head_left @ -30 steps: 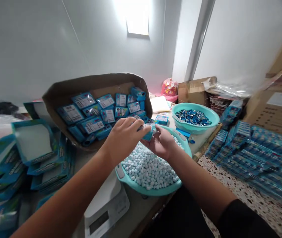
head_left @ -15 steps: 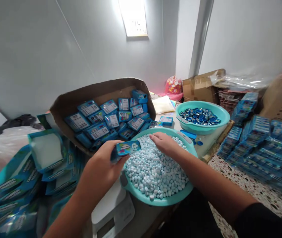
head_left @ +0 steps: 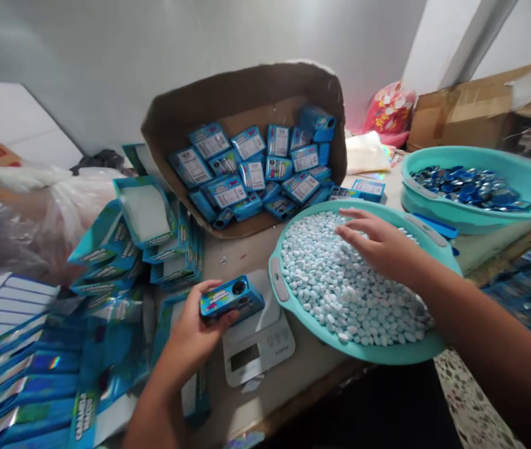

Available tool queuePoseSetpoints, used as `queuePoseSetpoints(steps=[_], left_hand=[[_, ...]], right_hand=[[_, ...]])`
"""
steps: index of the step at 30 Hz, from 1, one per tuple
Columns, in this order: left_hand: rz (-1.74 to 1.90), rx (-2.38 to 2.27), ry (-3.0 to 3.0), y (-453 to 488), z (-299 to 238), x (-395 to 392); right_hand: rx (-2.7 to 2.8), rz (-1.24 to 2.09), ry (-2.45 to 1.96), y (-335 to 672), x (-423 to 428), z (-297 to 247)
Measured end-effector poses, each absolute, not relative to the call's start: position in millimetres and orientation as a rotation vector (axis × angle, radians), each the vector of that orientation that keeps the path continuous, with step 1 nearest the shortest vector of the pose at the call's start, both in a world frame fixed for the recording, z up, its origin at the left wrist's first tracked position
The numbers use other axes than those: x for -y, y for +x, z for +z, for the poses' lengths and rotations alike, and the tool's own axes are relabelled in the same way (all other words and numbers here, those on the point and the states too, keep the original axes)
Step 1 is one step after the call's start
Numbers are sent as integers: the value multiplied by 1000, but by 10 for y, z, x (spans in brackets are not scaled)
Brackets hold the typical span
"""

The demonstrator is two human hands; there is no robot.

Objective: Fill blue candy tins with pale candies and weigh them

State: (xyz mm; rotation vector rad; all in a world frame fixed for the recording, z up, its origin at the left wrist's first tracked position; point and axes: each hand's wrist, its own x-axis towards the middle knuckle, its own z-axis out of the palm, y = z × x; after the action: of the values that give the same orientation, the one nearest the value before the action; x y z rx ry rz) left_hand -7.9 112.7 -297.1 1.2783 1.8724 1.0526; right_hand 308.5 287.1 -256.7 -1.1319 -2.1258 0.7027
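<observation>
My left hand (head_left: 200, 321) grips a small blue candy box (head_left: 221, 300), holding it tilted over the white kitchen scale (head_left: 268, 349). A dark round opening shows near one end of the box. My right hand (head_left: 375, 240) is over the turquoise basin (head_left: 312, 330), fingers stretched out and apart just above or touching the heaped pale blue candies (head_left: 354, 305). It holds nothing that I can see. The scale stands left of the basin, and its display is unreadable.
A cardboard carton (head_left: 247, 93) of blue boxes lies behind. At right a second turquoise basin (head_left: 480, 218) holds blue and silver caps. Stacked open display trays (head_left: 146, 212) and a plastic bag (head_left: 55, 218) crowd the left. The table's front edge (head_left: 303, 405) is near me.
My left hand has carried the box left from the basin's rim to over the scale and turned it. My right hand's fingers have spread over the candies. The view has swung left and down.
</observation>
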Motion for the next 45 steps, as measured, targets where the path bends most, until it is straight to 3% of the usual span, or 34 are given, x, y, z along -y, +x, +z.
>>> queuePoseSetpoints(steps=[6, 10, 32, 38, 40, 45], left_hand=[[1188, -1823, 1536, -205, -3116, -975], [1076, -2060, 1708, -274, -3074, -863], [1010, -2171, 1932, -268, -2877, -748], [941, -2212, 1789, -119, -3052, -852], [1013, -2170, 1788, -21, -3068, -933], [1233, -1880, 2495, 283, -2605, -1227]], right_hand=[[2439, 724, -869, 3126, -2838, -2509], [2584, 773, -600, 3119, -2821, -2454], [2624, 667, -641, 3113, -2887, -2563], [2551, 667, -707, 3044, -2794, -2475], [2341, 783, -806, 2994, -2733, -2429], [1680, 1592, -676, 2841, -2612, -2338]])
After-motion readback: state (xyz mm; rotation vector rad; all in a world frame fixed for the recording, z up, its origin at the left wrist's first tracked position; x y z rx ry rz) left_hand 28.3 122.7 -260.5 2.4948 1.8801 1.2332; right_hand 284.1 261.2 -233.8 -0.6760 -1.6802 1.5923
